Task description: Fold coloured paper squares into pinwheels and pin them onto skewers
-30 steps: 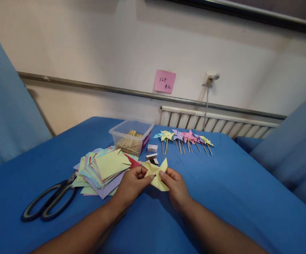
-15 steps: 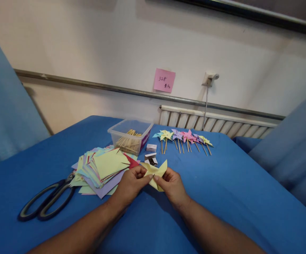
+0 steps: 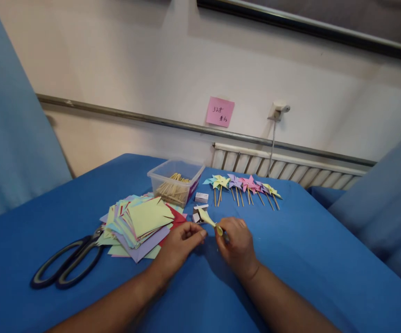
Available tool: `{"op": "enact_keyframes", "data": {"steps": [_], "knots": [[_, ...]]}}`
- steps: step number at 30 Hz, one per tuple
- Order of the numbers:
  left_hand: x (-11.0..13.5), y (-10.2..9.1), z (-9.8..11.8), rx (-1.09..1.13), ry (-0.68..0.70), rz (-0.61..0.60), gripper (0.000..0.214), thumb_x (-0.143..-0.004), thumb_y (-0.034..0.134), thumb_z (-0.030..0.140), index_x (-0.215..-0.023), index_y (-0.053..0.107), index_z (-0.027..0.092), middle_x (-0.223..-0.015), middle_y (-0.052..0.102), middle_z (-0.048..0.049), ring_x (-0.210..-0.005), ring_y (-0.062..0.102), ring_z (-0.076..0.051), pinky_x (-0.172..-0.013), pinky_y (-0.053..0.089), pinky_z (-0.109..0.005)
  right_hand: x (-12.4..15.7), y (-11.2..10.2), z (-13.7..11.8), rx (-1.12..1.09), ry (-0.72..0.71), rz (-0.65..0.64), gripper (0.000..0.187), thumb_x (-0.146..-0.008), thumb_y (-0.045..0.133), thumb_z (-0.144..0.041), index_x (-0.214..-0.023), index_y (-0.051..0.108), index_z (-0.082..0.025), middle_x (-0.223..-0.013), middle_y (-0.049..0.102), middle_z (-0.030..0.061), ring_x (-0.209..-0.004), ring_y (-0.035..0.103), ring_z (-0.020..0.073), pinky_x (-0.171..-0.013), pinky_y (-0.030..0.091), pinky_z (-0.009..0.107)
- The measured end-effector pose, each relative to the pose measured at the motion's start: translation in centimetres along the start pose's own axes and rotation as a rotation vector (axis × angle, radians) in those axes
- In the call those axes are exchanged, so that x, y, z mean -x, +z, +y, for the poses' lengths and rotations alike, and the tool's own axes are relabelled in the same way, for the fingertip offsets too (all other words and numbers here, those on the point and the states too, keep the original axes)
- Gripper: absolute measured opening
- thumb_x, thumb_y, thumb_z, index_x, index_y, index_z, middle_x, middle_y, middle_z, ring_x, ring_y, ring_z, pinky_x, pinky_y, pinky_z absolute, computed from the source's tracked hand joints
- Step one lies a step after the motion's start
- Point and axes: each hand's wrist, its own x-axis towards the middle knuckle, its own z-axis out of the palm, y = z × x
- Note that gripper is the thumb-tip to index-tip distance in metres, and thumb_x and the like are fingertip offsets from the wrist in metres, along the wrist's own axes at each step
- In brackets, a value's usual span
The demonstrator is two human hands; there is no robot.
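My right hand [image 3: 237,243] is closed on a yellow paper pinwheel [image 3: 207,217], which is turned nearly edge-on; part of it is hidden by the fingers. Just to its left, apart from the paper, my left hand [image 3: 182,240] has its thumb and forefinger pinched together. Whatever may be between those fingertips is too small to make out. Behind the pinwheel is a small opened box [image 3: 196,216] with dark contents, and a second small white box [image 3: 201,198] stands farther back.
A pile of coloured paper [image 3: 148,217] lies left, with large scissors [image 3: 68,261] beside it. Behind stands a clear plastic tub [image 3: 158,173] of wooden sticks [image 3: 172,189]. Several finished pinwheels [image 3: 248,184] lie in a row at the back right of the blue-covered table [image 3: 311,259].
The pinwheel, held by both hands facing me before, is now turned edge-on in my right hand alone. My left hand has let go of the paper. The view has shifted slightly.
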Motion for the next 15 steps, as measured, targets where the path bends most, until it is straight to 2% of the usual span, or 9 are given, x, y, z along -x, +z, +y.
{"op": "enact_keyframes", "data": {"steps": [2,5,10,15], "knots": [[0.6,0.2,0.2,0.135,-0.063,-0.092,0.028,-0.077,0.064,0.043,-0.074,0.062,0.016,-0.068,0.061,-0.0005,-0.067,0.055,-0.014,-0.063,0.041,-0.026,-0.3,-0.2,-0.1,0.085,-0.131,-0.011,0.011,-0.086,0.049,-0.013,-0.088,0.058,-0.019,-0.083,0.065,0.0059,-0.078,0.058,0.0183,-0.074,0.038,0.033],[1.0,0.5,0.3,0.297,-0.094,-0.109,0.027,-0.079,0.063,0.042,-0.072,0.061,0.016,-0.068,0.06,0.0002,-0.068,0.054,-0.014,-0.065,0.041,-0.026,-0.5,-0.4,-0.9,0.152,-0.222,-0.054,0.013,-0.087,0.049,-0.013,-0.091,0.061,-0.019,-0.086,0.066,0.006,-0.077,0.057,0.0178,-0.077,0.037,0.035],[0.6,0.2,0.1,0.393,-0.121,-0.073,0.022,-0.074,0.07,0.034,-0.076,0.066,0.013,-0.066,0.064,-0.0018,-0.063,0.055,-0.013,-0.062,0.041,-0.024,-0.5,-0.4,-1.8,0.116,-0.221,-0.145,0.024,-0.086,0.051,-0.012,-0.107,0.06,-0.019,-0.099,0.065,0.0077,-0.089,0.058,0.0199,-0.082,0.036,0.037],[0.5,0.0,1.2,0.504,-0.107,-0.033,0.022,-0.07,0.072,0.028,-0.085,0.069,0.013,-0.077,0.071,-0.0054,-0.07,0.06,-0.015,-0.073,0.046,-0.027,-0.1,-0.5,-1.5,0.032,-0.214,-0.163,0.037,-0.082,0.049,-0.008,-0.117,0.055,-0.018,-0.11,0.062,0.0123,-0.1,0.057,0.0232,-0.084,0.039,0.04]]}}
